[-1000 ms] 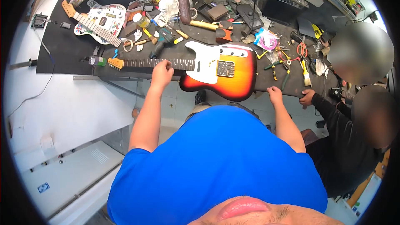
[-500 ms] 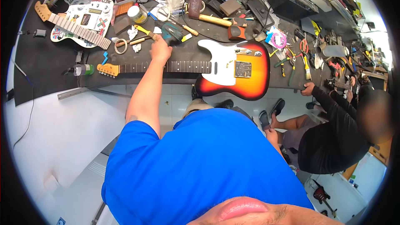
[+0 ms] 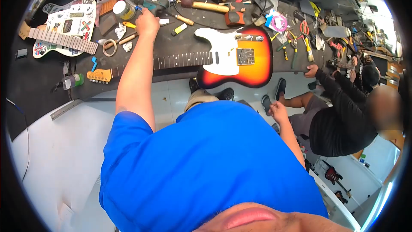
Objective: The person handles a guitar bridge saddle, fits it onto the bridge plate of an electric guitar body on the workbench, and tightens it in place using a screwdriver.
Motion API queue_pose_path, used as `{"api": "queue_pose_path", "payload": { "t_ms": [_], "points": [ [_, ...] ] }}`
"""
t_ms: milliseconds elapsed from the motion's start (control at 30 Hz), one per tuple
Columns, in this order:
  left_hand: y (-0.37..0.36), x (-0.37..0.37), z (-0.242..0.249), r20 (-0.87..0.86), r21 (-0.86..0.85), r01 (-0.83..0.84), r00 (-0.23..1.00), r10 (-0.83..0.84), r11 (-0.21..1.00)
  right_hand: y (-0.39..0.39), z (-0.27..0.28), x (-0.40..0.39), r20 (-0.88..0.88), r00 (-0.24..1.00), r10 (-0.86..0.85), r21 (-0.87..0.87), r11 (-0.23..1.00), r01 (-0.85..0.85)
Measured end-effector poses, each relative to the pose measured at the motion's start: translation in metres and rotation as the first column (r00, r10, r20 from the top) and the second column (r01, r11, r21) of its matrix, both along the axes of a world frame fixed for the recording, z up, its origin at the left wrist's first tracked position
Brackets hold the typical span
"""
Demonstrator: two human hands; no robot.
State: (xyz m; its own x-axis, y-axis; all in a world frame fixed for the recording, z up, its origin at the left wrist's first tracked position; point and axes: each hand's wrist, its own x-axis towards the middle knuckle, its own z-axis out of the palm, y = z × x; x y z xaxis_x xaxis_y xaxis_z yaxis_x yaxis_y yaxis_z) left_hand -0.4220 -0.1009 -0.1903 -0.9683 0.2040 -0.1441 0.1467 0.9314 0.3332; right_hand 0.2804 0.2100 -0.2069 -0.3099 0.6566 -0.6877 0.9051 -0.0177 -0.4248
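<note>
My left hand [image 3: 147, 22] reaches over the cluttered bench, its fingers bent around the lower part of a teal and black power drill [image 3: 155, 3]. The drill's grip is mostly hidden by the hand. Just left of the fingers lie a blue-handled tool [image 3: 139, 8] and a jar [image 3: 124, 10]. Below my left arm, a sunburst electric guitar [image 3: 256, 64] with a white pickguard lies flat, its neck crossing behind the forearm. My right hand [image 3: 279, 112] hangs below the bench edge with curled fingers; anything in them is too small to make out.
A stickered white guitar body [image 3: 83, 25] lies at left, with a tape roll [image 3: 110, 47] and a spray bottle [image 3: 71, 81] nearby. A hammer [image 3: 210, 7] is at the back. Pliers [image 3: 295, 53] and brushes crowd the right, where another person [image 3: 339, 124] sits.
My left hand has moved farther back on the bench, and the drill has shifted back and left with it. My right hand has risen slightly. The whole view has shifted a little.
</note>
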Motion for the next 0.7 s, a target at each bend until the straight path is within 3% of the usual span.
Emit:
{"api": "queue_pose_path", "payload": {
  "t_ms": [100, 233, 333, 367, 467, 500, 633, 700],
  "points": [
    [0.001, -0.008, -0.002, -0.002, -0.035, -0.007, 1.0, 0.007, 0.999, -0.018, 0.021, -0.014, 0.12, 0.986, 0.116, -0.038, 0.993, -0.113],
    [-0.011, -0.033, -0.026, -0.032, 0.0, 0.135, 0.99, -0.135, 0.991, -0.033, 0.022, 0.005, 0.082, 0.983, 0.163, 0.061, 0.984, -0.168],
    [-0.032, -0.044, -0.008, -0.021, 0.012, 0.32, 0.947, -0.32, 0.947, -0.037, 0.01, 0.027, 0.049, 0.995, 0.089, 0.129, 0.987, -0.094],
    [-0.042, -0.042, 0.004, -0.042, 0.085, 0.34, 0.94, -0.338, 0.936, -0.036, 0.001, 0.04, 0.093, 0.995, 0.048, 0.111, 0.992, -0.058],
    [-0.087, -0.033, 0.047, 0.09, 0.3, 0.226, 0.96, -0.264, 0.927, -0.029, -0.033, 0.062, 0.172, 0.985, -0.026, 0.062, 0.998, 0.016],
    [-0.11, -0.031, 0.052, 0.034, 0.316, 0.195, 0.976, -0.216, 0.929, -0.033, -0.028, 0.057, 0.173, 0.985, -0.026, 0.047, 0.999, 0.019],
    [-0.214, -0.045, 0.035, -0.002, 0.212, -0.04, 0.999, 0.041, 0.977, -0.046, -0.002, 0.027, 0.178, 0.983, 0.03, 0.012, 0.999, -0.033],
    [-0.255, -0.047, 0.027, -0.037, 0.187, -0.113, 0.992, 0.122, 0.976, -0.041, -0.015, 0.027, 0.141, 0.986, 0.085, 0.023, 0.996, -0.089]
  ]
}}
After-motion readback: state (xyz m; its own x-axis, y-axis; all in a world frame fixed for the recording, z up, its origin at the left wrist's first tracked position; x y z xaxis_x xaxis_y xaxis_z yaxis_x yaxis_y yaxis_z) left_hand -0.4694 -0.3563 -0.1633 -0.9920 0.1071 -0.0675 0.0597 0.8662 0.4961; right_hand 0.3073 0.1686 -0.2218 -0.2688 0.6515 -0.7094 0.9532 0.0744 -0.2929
